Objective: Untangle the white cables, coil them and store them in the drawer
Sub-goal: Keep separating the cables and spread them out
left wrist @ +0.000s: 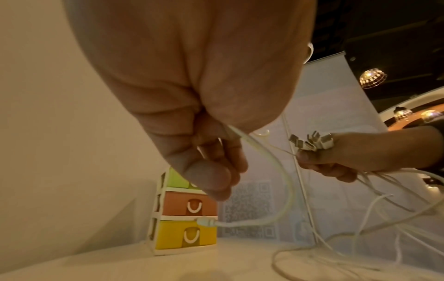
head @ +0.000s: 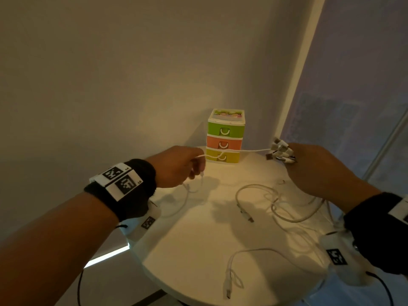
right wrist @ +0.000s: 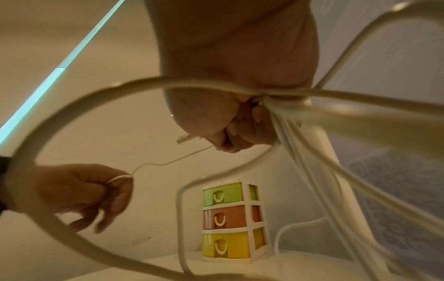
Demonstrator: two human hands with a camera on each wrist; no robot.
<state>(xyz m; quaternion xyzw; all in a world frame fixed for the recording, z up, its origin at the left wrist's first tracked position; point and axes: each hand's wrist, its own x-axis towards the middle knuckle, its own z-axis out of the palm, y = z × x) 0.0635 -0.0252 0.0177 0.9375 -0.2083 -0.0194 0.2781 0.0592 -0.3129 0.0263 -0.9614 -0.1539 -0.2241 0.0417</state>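
Observation:
Several white cables (head: pixel 284 208) lie looped and crossed on the round white table (head: pixel 198 250). My right hand (head: pixel 309 166) grips a bundle of their USB plug ends (head: pixel 280 151) above the table's right side; the cords hang down from it (right wrist: pixel 300 133). My left hand (head: pixel 183 166) pinches one thin white cable (head: pixel 242 150), which runs taut across to the right hand. Its small connector end (left wrist: pixel 206 222) dangles below the left hand's fingers (left wrist: pixel 216 180). A small three-drawer unit (head: pixel 225 138) with green, orange and yellow drawers, all closed, stands at the table's far edge.
A white wall stands behind the table, and a pale banner (head: pixel 353 85) with printed codes stands to the right. One loose cable with a plug (head: pixel 229 290) lies near the table's front edge. The floor (head: pixel 110 283) shows beyond the table's left rim.

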